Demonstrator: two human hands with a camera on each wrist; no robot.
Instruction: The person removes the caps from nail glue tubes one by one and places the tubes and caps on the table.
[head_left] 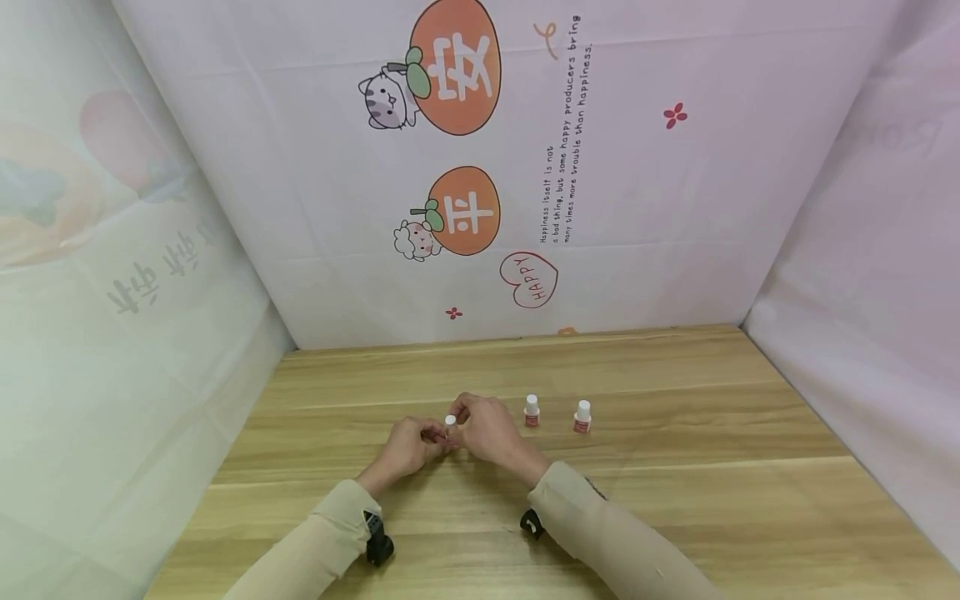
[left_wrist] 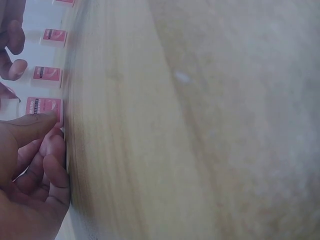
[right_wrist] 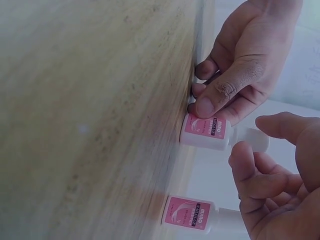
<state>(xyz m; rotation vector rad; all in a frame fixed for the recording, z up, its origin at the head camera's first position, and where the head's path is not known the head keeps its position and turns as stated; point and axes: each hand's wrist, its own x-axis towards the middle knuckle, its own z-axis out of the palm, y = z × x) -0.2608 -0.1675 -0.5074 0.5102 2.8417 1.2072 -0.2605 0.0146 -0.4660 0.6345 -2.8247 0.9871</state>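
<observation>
A small white plastic bottle with a pink label [right_wrist: 206, 134] stands upright on the wood-grain table [head_left: 675, 475], the left hand [head_left: 408, 445] pinching its body near the base. The right hand's [head_left: 487, 428] thumb and finger flank its white cap [right_wrist: 261, 141]; I cannot tell whether they grip. Matching bottles [head_left: 532, 411] stand rightward.

Gripped nail glue bottle [head_left: 450, 422]: upright on the table [head_left: 675, 400], between both hands
Left hand [head_left: 408, 446]: left of it, fingers on its body
Right hand [head_left: 487, 429]: right of it, beside its cap [right_wrist: 256, 139]
Second bottle [head_left: 532, 411]: on the table, right of the right hand
Rightmost bottle [head_left: 582, 417]: farther right
Back sheet [head_left: 622, 208]: behind the table
</observation>
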